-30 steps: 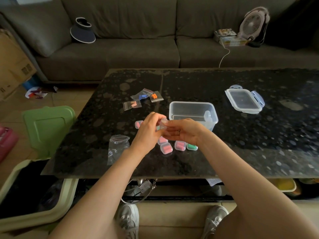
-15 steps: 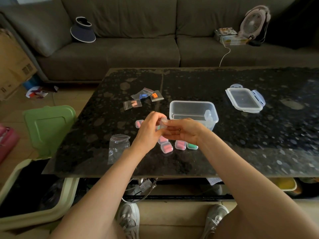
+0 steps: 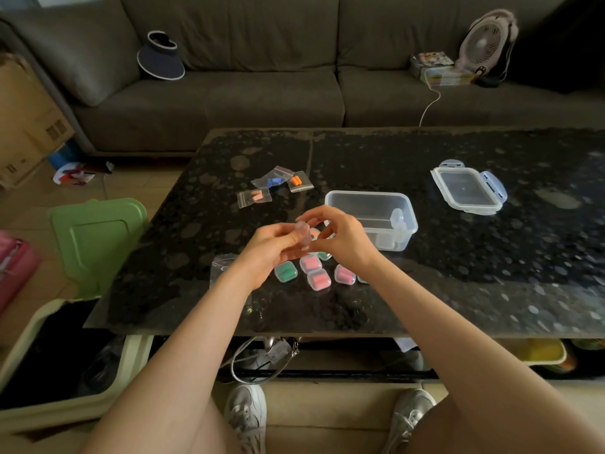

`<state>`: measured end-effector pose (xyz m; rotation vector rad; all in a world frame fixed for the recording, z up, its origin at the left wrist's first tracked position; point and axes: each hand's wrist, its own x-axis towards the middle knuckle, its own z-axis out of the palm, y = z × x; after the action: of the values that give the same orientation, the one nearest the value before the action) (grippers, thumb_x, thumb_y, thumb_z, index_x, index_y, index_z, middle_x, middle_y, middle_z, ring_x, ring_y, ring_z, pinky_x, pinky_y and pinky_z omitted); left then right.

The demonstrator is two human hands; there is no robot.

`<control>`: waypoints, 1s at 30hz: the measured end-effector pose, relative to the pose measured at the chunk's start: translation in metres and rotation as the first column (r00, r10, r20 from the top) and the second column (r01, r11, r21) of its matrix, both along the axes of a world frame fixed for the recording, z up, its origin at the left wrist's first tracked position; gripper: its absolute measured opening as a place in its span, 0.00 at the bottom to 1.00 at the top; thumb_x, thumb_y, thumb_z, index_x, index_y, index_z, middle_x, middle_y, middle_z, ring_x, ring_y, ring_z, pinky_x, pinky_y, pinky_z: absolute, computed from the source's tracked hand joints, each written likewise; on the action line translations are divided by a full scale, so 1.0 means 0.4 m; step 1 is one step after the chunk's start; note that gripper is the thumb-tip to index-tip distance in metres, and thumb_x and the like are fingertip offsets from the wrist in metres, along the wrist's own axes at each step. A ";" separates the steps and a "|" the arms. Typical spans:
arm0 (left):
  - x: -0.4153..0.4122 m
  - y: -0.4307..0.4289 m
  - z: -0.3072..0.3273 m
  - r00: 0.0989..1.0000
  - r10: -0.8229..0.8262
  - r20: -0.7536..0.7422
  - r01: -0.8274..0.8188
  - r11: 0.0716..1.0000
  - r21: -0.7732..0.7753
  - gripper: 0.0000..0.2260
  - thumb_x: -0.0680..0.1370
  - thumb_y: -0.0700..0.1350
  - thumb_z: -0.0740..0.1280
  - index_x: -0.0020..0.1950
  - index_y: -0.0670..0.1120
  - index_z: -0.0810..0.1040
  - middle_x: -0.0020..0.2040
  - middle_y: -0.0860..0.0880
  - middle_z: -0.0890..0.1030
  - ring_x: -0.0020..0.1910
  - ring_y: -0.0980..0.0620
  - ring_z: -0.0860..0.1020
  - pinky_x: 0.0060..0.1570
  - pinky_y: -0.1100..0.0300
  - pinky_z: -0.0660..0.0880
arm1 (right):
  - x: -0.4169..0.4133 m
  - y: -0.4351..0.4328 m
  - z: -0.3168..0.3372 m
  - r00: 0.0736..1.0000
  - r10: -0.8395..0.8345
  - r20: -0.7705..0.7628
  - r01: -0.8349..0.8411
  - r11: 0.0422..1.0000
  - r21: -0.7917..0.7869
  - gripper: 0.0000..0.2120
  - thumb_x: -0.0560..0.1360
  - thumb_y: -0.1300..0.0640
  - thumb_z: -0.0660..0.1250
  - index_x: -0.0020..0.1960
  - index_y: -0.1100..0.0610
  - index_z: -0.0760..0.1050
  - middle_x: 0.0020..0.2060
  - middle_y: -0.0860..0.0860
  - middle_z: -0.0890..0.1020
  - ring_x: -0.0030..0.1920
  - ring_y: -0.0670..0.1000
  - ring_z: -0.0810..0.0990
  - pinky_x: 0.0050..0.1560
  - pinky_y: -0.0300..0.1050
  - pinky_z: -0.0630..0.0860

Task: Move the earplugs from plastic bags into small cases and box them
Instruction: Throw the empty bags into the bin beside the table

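My left hand [image 3: 266, 247] and my right hand [image 3: 343, 239] meet above the black table [image 3: 491, 273], both pinching a small clear case [image 3: 302, 232]. Below them lie several filled small cases, among them a green one [image 3: 285, 271] and pink ones [image 3: 318, 279]. Three plastic bags with earplugs lie further back: pink [image 3: 254, 197], blue [image 3: 272, 180] and orange [image 3: 299, 181]. An empty plastic bag [image 3: 221, 267] lies by my left wrist. The clear box [image 3: 371, 217] stands just right of my hands, its lid [image 3: 468, 190] further right.
A grey sofa [image 3: 262, 93] runs behind the table, with a visor cap [image 3: 161, 57] and a fan [image 3: 484, 40] on it. A green lid [image 3: 95, 237] and an open bin [image 3: 49, 355] stand on the floor at the left.
My hands have moved slightly apart, and the clear case now stands more upright between my fingers. Filled cases beneath them show more plainly.
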<state>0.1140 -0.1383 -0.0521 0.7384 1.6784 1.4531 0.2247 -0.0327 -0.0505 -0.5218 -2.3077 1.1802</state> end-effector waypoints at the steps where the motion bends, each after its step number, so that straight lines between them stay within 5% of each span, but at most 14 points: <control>1: 0.000 0.000 0.000 1.000 -0.002 -0.001 0.002 1.000 -0.001 0.16 0.76 0.48 0.67 0.60 0.42 0.77 0.53 0.46 0.82 0.52 0.49 0.82 0.56 0.56 0.78 | -0.002 0.001 -0.003 1.000 -0.004 0.002 0.004 0.999 0.039 0.15 0.70 0.60 0.75 0.53 0.50 0.76 0.48 0.47 0.79 0.46 0.47 0.79 0.44 0.37 0.79; 6: 0.006 0.003 -0.007 0.990 0.023 -0.136 -0.030 0.998 -0.051 0.14 0.75 0.49 0.69 0.58 0.45 0.76 0.54 0.47 0.81 0.54 0.49 0.80 0.56 0.55 0.77 | -0.008 -0.005 -0.007 0.999 -0.010 0.041 0.005 0.993 0.115 0.14 0.71 0.57 0.74 0.54 0.51 0.76 0.50 0.49 0.77 0.44 0.46 0.77 0.38 0.25 0.73; 10: 0.015 0.018 -0.011 0.963 0.074 -0.257 -0.095 0.993 -0.070 0.13 0.78 0.48 0.67 0.60 0.45 0.74 0.55 0.47 0.79 0.54 0.50 0.78 0.46 0.62 0.76 | -0.005 -0.003 0.000 0.998 0.012 0.061 -0.016 0.998 0.068 0.21 0.68 0.56 0.76 0.60 0.52 0.76 0.52 0.48 0.74 0.46 0.45 0.76 0.39 0.25 0.73; 15: 0.028 0.033 -0.019 0.946 0.077 -0.315 -0.111 0.990 -0.091 0.14 0.78 0.50 0.65 0.61 0.46 0.73 0.59 0.45 0.78 0.57 0.49 0.77 0.59 0.50 0.75 | -0.006 -0.008 -0.005 0.993 -0.058 0.100 0.047 0.993 0.106 0.20 0.69 0.53 0.76 0.59 0.51 0.76 0.51 0.46 0.73 0.47 0.46 0.76 0.40 0.28 0.73; 18: 0.025 0.027 -0.013 0.928 0.114 -0.354 -0.132 0.991 -0.027 0.12 0.77 0.46 0.68 0.59 0.47 0.73 0.55 0.49 0.79 0.53 0.53 0.78 0.52 0.57 0.78 | 0.004 -0.001 0.003 0.999 0.023 0.048 -0.014 0.985 -0.174 0.19 0.70 0.63 0.73 0.60 0.54 0.76 0.50 0.48 0.77 0.49 0.51 0.80 0.46 0.38 0.80; 20: 0.018 0.018 -0.007 0.895 0.151 -0.420 -0.138 0.989 0.060 0.12 0.74 0.43 0.71 0.56 0.48 0.74 0.50 0.53 0.78 0.48 0.58 0.78 0.45 0.64 0.78 | 0.010 0.000 0.012 0.998 0.044 -0.037 -0.056 0.849 -0.525 0.18 0.73 0.66 0.69 0.62 0.57 0.75 0.53 0.55 0.80 0.49 0.56 0.83 0.48 0.47 0.82; 22: 0.010 0.010 -0.009 0.833 0.150 -0.532 -0.109 0.988 0.108 0.13 0.73 0.40 0.72 0.53 0.49 0.73 0.50 0.55 0.78 0.49 0.58 0.77 0.45 0.65 0.78 | 0.008 -0.008 0.017 0.999 0.029 -0.039 -0.048 0.707 -0.706 0.16 0.76 0.60 0.68 0.62 0.58 0.73 0.53 0.59 0.81 0.48 0.58 0.84 0.48 0.49 0.82; 27: 0.016 0.008 -0.012 0.712 0.104 -0.694 -0.007 0.990 0.141 0.14 0.73 0.37 0.71 0.57 0.45 0.74 0.57 0.50 0.76 0.54 0.57 0.74 0.53 0.64 0.75 | -0.007 -0.019 0.010 0.998 -0.040 -0.040 -0.005 0.639 -0.769 0.16 0.73 0.55 0.71 0.58 0.60 0.74 0.46 0.57 0.83 0.41 0.54 0.85 0.44 0.44 0.82; 30: -0.001 -0.002 0.004 0.899 0.014 -0.439 0.027 0.996 0.088 0.18 0.75 0.42 0.70 0.64 0.51 0.71 0.62 0.54 0.75 0.57 0.57 0.76 0.47 0.64 0.76 | -0.001 -0.005 0.010 0.992 -0.085 -0.090 -0.007 0.687 -0.727 0.15 0.73 0.58 0.72 0.58 0.60 0.75 0.46 0.56 0.84 0.44 0.53 0.85 0.43 0.42 0.81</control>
<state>0.1136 -0.1392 -0.0507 1.1940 1.9460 1.4387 0.2242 -0.0348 -0.0463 -0.7387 -1.6307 2.0497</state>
